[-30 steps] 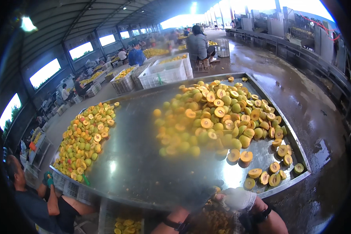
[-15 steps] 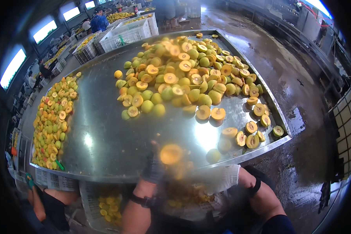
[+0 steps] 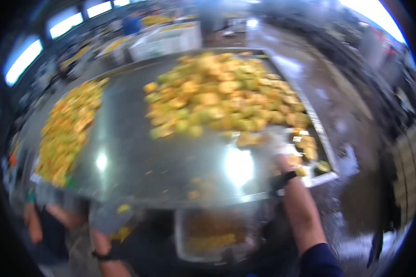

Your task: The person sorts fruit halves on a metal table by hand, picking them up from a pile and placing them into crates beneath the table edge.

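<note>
Since half a second ago the two hands have parted: the left hand point(image 3: 110, 218), in a grey glove, has swung out to the left and down below the table's front edge, while the right hand point(image 3: 274, 142), in a pale knit glove, has reached forward over the tabletop. The view is smeared by motion, so it cannot be told whether the fingers of either hand are open or closed, or whether either grips anything.

The right hand is just beside the near side of a broad heap of halved yellow-green fruit point(image 3: 208, 94), with a few scattered fruit halves point(image 3: 308, 148) to its right, by the table's raised rim. The left hand is over a small batch of yellow fruit pieces point(image 3: 121, 233) below the table; a yellow patch shows at its fingertips, too blurred to identify. Both wrists carry dark bands.

The wide, shiny metal table point(image 3: 134, 134) bears the heap toward its far right and a second, longer pile of yellow and orange fruit point(image 3: 71, 131) along its left side. Below the front edge, between the person's arms, sits a pale plastic crate point(image 3: 182, 237) with yellow fruit inside. At the left, beyond the left hand, a co-worker's teal-gloved hand point(image 3: 30, 195) is near the table's corner.
</note>
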{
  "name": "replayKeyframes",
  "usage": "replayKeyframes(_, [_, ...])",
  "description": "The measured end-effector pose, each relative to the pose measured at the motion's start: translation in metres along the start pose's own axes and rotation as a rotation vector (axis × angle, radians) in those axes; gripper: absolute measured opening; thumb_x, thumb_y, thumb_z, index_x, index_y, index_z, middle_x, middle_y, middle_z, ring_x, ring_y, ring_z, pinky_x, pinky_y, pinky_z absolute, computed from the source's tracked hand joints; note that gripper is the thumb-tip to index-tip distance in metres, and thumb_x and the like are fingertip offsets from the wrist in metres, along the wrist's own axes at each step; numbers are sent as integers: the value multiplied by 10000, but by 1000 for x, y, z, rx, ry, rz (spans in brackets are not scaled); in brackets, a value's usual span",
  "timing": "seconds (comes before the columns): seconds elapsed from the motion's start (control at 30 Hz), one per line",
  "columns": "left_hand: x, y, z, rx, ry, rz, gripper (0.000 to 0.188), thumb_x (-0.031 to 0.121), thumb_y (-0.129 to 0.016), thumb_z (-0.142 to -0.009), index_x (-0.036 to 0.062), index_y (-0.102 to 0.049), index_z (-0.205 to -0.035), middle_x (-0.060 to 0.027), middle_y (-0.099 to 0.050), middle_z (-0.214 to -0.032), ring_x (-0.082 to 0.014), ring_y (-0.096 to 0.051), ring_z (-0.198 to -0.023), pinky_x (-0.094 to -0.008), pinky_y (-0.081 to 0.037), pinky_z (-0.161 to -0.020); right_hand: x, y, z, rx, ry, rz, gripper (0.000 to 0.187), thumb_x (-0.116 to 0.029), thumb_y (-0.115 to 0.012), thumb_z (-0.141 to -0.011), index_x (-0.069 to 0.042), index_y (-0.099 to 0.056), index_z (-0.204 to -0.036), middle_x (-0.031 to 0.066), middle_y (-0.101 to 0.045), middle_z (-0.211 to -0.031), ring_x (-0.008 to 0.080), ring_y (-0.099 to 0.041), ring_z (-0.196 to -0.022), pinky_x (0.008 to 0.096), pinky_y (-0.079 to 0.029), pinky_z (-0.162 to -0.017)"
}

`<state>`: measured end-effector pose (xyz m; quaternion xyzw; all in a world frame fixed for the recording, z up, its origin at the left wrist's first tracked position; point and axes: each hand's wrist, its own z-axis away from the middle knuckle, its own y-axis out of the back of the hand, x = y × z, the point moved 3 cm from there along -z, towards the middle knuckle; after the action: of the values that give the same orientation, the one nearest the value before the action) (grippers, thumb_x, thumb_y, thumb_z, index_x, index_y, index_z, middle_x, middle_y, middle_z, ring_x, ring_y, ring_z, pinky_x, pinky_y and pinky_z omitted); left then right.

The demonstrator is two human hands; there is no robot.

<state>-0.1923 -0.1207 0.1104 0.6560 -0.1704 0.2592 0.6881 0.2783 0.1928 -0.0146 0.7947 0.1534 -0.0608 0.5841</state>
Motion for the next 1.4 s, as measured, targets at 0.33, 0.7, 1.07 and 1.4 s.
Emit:
replayKeyframes(0.33, [-13, -5, -30, 485, -345, -284, 342, 238, -636, -980, 38, -662, -1255, -142, -681, -1241, -290, -662, -1104, -359, -530, -971, -16, -9, 13, -407, -553, -641, 159, -69, -644, -859, -66, -656, -1018, 40, -621, -810, 180, -638, -717, 289, -508, -611])
replayKeyframes(0.7, [101, -214, -146, -381, 82, 1391, 793, 714, -424, -972, 75, -494, -1435, -189, -640, -1265, -344, -675, -1036, -434, -598, -791, -118, 76, 63, -551, -180, -1065, 489, -169, -769, -850, -18, -592, -1281, 34, -655, -899, 89, -573, -625, 246, -459, -522])
replayKeyframes(1.07, [108, -207, -138, -174, -16, 1437, 630, 563, -352, -1067, 26, -587, -1300, -116, -683, -1081, -232, -686, -935, -358, -590, -794, -138, 101, 118, -546, -37, -1050, 412, -410, -503, -1058, -26, -577, -1189, 77, -670, -876, 153, -639, -752, 321, -528, -716])
replayKeyframes(1.4, [102, -216, -149, -137, -10, 1409, 572, 567, -398, -1062, 61, -598, -1240, -67, -663, -1059, -187, -662, -906, -318, -572, -799, -174, 76, 134, -294, 302, -458, 283, -313, -618, -978, -45, -561, -1049, 179, -661, -781, 392, -671, -707, 484, -512, -609])
